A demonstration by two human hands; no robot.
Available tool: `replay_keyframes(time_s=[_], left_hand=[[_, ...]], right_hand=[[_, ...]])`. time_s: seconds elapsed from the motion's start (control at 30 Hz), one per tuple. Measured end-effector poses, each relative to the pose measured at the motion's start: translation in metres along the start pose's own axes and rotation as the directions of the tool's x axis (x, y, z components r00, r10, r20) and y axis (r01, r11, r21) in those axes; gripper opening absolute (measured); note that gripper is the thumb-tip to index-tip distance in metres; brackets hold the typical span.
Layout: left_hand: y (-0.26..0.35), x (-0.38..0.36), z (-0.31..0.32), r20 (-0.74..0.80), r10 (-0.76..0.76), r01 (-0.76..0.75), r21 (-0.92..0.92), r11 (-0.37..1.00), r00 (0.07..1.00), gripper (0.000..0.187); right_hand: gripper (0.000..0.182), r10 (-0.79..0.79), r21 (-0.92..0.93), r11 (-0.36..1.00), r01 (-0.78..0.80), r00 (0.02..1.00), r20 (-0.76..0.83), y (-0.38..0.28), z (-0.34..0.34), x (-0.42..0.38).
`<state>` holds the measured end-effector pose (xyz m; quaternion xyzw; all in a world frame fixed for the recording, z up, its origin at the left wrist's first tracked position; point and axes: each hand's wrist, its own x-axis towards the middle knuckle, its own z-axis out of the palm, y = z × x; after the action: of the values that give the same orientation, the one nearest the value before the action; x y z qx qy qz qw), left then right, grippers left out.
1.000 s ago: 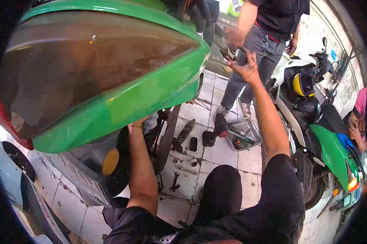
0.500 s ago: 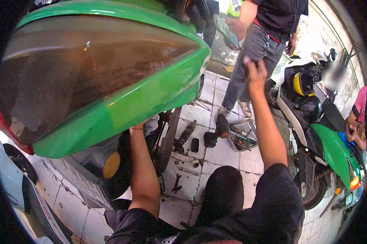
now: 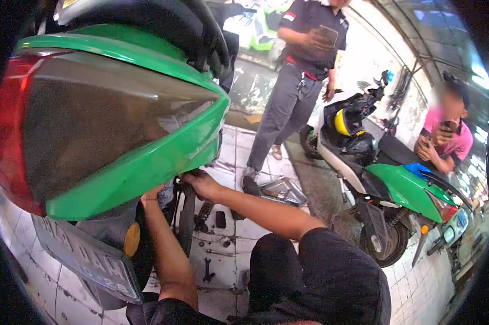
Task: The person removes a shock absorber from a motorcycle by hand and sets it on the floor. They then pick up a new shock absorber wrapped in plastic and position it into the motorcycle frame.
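I am close to the rear of a green motorcycle with a smoked side panel. My left hand reaches up under its tail; the fingers are hidden behind the bodywork. My right hand is at the panel's lower front edge, fingers curled around or against something dark that I cannot make out. Below the right hand, a coil-spring shock absorber lies on the tiles, partly covered by the bike and arm. Beside it is a small black block. A wrench rests nearer to me.
A metal tray of tools sits on the floor beyond my right forearm. A person in dark clothes stands ahead holding a phone. To the right is another green motorcycle, with a person in pink behind it.
My right hand has come down from its raised position to the bike's side. My left hand remains under the tail. The view has swung right, and the standing person's phone has shifted.
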<state>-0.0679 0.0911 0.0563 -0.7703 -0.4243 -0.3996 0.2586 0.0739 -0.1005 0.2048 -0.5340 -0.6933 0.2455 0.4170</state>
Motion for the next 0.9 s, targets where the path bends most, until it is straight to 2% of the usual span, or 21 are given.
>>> replay_keyframes(time_s=[0.03,0.07,0.1,0.17,0.2,0.23,0.3,0.37,0.47,0.5,0.57,0.63,0.77,0.8,0.87,0.9], left_hand=[[0.006,0.005,-0.010,0.010,-0.025,0.026,-0.069,0.997,1.000,0.045],[0.011,0.008,-0.021,0.027,-0.054,0.058,-0.139,0.989,0.998,0.045],[0.018,0.012,-0.037,0.042,-0.074,0.081,-0.201,0.976,0.996,0.044],[0.028,0.017,-0.067,0.086,-0.106,0.128,-0.303,0.944,0.991,0.044],[0.032,0.020,-0.079,0.103,-0.110,0.139,-0.339,0.930,0.989,0.043],[0.035,0.021,-0.088,0.123,-0.118,0.155,-0.365,0.918,0.985,0.043],[0.039,0.020,-0.103,0.155,-0.118,0.172,-0.398,0.901,0.981,0.042],[0.041,0.021,-0.113,0.180,-0.123,0.189,-0.417,0.889,0.976,0.042],[0.040,0.024,-0.121,0.216,-0.121,0.208,-0.447,0.870,0.969,0.041],[0.039,0.028,-0.123,0.223,-0.123,0.215,-0.457,0.863,0.967,0.040],[0.039,0.030,-0.127,0.247,-0.124,0.231,-0.471,0.851,0.961,0.040],[0.038,0.033,-0.133,0.266,-0.125,0.244,-0.480,0.843,0.956,0.039],[0.036,0.034,-0.142,0.323,-0.120,0.280,-0.511,0.813,0.939,0.038],[0.036,0.036,-0.146,0.358,-0.113,0.300,-0.525,0.797,0.927,0.038],[0.038,0.040,-0.150,0.392,-0.119,0.328,-0.526,0.784,0.912,0.038],[0.040,0.038,-0.143,0.331,-0.129,0.289,-0.498,0.818,0.935,0.036]], right_hand=[[0.046,0.203,0.183,0.962,-0.204,0.979,0.028,0.027,0.006,0.016],[0.049,0.397,0.356,0.850,-0.389,0.916,0.056,0.053,0.012,0.032],[0.049,0.397,0.348,0.855,-0.385,0.917,0.040,0.042,0.016,0.033],[0.059,0.416,0.628,0.726,-0.280,0.906,-0.076,0.011,0.027,0.032],[0.062,0.454,0.675,0.638,-0.370,0.889,0.058,0.031,0.025,0.045],[0.062,0.455,0.673,0.642,-0.366,0.889,0.050,0.029,0.026,0.048],[0.069,0.418,0.770,0.564,-0.299,0.907,0.046,0.025,0.029,0.049],[0.064,0.412,0.792,0.559,-0.246,0.911,-0.008,0.017,0.032,0.052],[0.059,0.410,0.841,0.520,-0.151,0.908,-0.090,0.046,0.037,0.064],[0.054,0.373,0.851,0.521,-0.063,0.914,-0.160,0.047,0.042,0.069],[0.046,0.292,0.851,0.512,0.114,0.909,-0.297,0.051,0.051,0.078],[0.052,0.220,0.617,0.787,-0.004,0.936,-0.274,0.054,0.048,0.074],[0.041,0.137,0.689,0.718,0.099,0.950,-0.279,0.066,0.054,0.078],[0.038,0.084,0.526,0.843,0.116,0.936,-0.341,0.066,0.055,0.075],[0.035,0.017,0.341,0.932,0.125,0.923,-0.385,0.065,0.051,0.075],[0.034,-0.048,0.231,0.960,0.155,0.911,-0.411,0.067,0.050,0.075]])
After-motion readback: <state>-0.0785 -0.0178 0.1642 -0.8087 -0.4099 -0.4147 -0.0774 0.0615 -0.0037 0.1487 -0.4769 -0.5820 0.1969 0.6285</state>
